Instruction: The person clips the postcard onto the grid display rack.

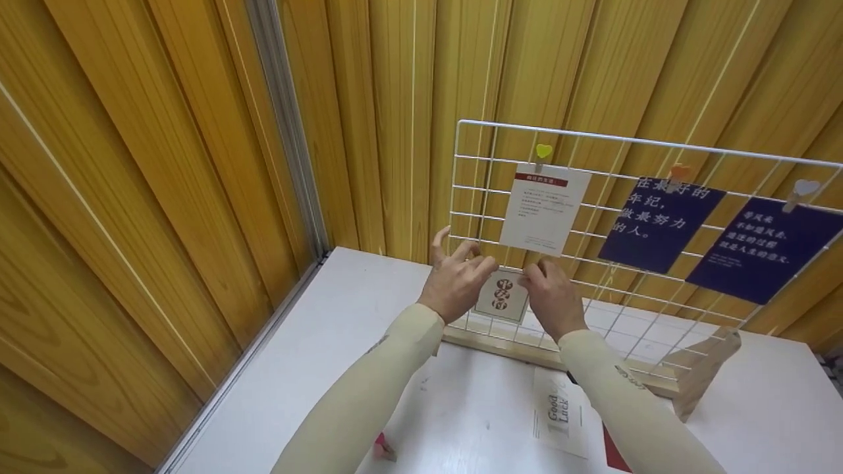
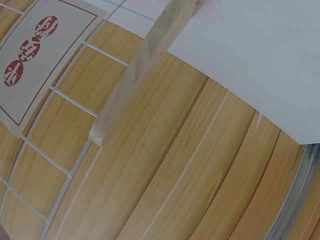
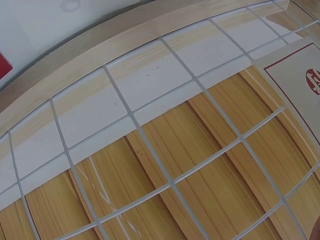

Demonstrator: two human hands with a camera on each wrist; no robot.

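A small cream card (image 1: 502, 297) with a dark border and round red characters lies against the lower left of a white wire grid (image 1: 490, 217). At its upper left edge, my left hand (image 1: 454, 284) pinches it, with other fingers bent near the grid's left side. My right hand (image 1: 556, 299) pinches the card's upper right edge. Both hands cover the upper corners, so a clip there cannot be made out. In the left wrist view the card (image 2: 37, 55) sits nearly flat on the wires; the right wrist view catches only part of it (image 3: 295, 75).
Above hang a white card (image 1: 545, 220) and two navy cards (image 1: 658, 230), (image 1: 764, 253) on heart-topped clips. A wooden foot (image 1: 708, 375) supports the grid. On the white table (image 1: 296, 368) lie a "Good Luck" card (image 1: 560, 415), a red item (image 1: 614, 447) and a pink clip (image 1: 384, 447).
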